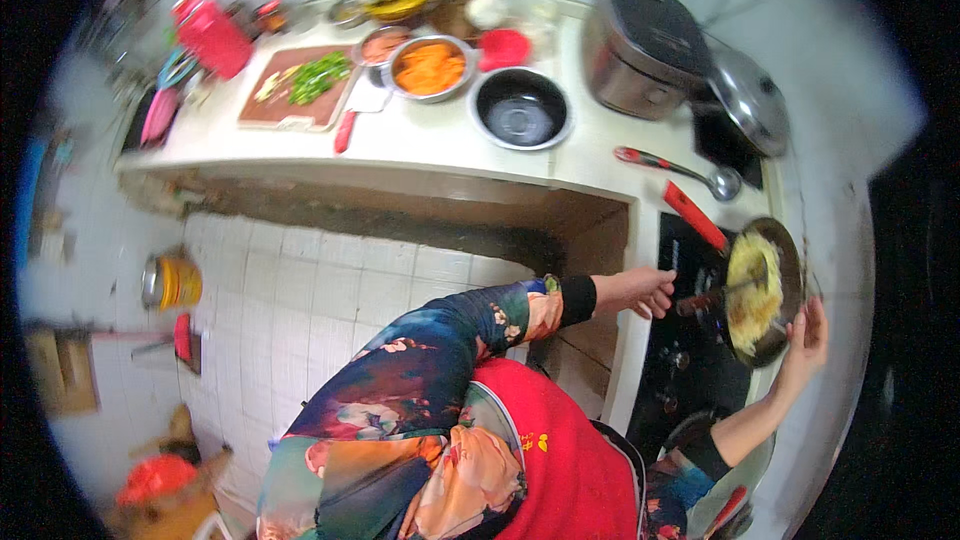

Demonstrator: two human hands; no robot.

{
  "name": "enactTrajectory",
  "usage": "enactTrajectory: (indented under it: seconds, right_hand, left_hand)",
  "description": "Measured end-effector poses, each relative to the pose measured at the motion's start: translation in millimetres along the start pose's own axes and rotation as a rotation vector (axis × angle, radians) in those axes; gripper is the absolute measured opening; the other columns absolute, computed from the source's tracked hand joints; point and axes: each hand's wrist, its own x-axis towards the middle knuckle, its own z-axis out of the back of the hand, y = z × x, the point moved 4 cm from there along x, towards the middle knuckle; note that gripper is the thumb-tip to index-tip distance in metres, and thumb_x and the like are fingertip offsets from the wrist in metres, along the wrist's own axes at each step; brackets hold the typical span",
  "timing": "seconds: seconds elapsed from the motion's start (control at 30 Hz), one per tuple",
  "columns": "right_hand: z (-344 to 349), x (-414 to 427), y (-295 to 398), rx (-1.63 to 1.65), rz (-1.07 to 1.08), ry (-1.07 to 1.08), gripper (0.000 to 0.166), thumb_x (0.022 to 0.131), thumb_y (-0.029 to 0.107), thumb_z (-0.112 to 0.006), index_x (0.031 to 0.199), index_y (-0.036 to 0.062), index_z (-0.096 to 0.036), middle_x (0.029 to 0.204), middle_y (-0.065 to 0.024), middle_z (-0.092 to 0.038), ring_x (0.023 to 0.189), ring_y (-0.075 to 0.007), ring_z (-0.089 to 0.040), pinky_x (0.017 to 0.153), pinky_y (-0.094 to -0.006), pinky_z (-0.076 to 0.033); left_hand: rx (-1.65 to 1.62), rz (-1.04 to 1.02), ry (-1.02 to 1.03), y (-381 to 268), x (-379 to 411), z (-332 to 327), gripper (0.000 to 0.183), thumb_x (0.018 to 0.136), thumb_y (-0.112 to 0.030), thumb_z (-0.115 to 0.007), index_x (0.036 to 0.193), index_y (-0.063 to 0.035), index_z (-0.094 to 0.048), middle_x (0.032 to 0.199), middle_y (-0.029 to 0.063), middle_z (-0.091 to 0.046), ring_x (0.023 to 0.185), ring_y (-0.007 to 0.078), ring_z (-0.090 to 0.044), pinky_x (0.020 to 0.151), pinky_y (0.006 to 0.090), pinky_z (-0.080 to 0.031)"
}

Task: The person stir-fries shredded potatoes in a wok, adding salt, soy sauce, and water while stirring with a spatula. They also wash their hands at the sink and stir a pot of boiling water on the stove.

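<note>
A frying pan (789,255) with a red handle (690,211) is over the black gas stove (658,371), holding a flat, yellow, partly browned pancake (750,307) that looks shredded. Across the pancake lies a turner with a brown handle (701,303); its metal end rests on the food. My left hand (641,292) is just short of that handle, fingers loosely bent, with nothing visible in it. At the pan's far side, my right hand (804,337) has its fingers raised beside the rim. A small shiny metal piece (780,325) shows between it and the food; whether I grip it is unclear.
Along the white counter (442,131) are a rice cooker (645,52), a ladle (679,169), a black-lined pot (521,109), a bowl of orange slices (429,69), a red-handled cleaver (346,132) and a cutting board (259,109) with chopped greens. A pan lid (750,101) leans by the wall.
</note>
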Motion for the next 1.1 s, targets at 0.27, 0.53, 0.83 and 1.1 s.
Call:
enactTrajectory:
  seconds: [0.27,0.53,0.83,1.1]
  right_hand:
    - [-220,-63,85,0.477,0.139,0.600,0.035,0.088,0.003,-0.059,0.122,-0.0003,-0.054,0.118,-0.0096,-0.059,0.102,-0.0152,-0.059,0.081,-0.0266,-0.049]
    - [-364,-215,173,0.401,0.203,1.349,0.031,0.083,-0.001,-0.061,0.114,-0.0002,-0.059,0.102,-0.0077,-0.065,0.089,-0.0138,-0.061,0.077,-0.0271,-0.050]
    - [-539,-433,333,0.176,0.550,1.933,0.029,0.086,0.008,-0.062,0.114,0.0017,-0.060,0.099,-0.0108,-0.066,0.088,-0.0170,-0.063,0.076,-0.0315,-0.052]
    - [-669,-574,523,0.188,0.847,1.959,0.032,0.083,0.002,-0.064,0.114,-0.0004,-0.059,0.100,-0.0134,-0.067,0.084,-0.0175,-0.065,0.073,-0.0305,-0.052]
  left_hand:
    - [-0.193,0.026,-0.683,44,-279,135,0.030,0.097,-0.028,-0.043,0.115,-0.0074,-0.055,0.096,0.0030,-0.065,0.082,0.0138,-0.064,0.072,0.0293,-0.051]
    - [-0.611,-0.399,-1.120,153,-554,216,0.028,0.096,-0.021,-0.037,0.112,-0.0058,-0.054,0.099,0.0063,-0.062,0.088,0.0163,-0.062,0.073,0.0306,-0.050]
    - [-0.865,-0.679,-1.199,225,-747,277,0.025,0.097,-0.021,-0.041,0.110,-0.0053,-0.056,0.095,0.0068,-0.066,0.083,0.0174,-0.064,0.071,0.0318,-0.052]
    - [-0.987,-0.934,-1.253,255,-907,319,0.025,0.096,-0.019,-0.043,0.112,-0.0039,-0.056,0.099,0.0084,-0.066,0.084,0.0189,-0.063,0.072,0.0314,-0.051]
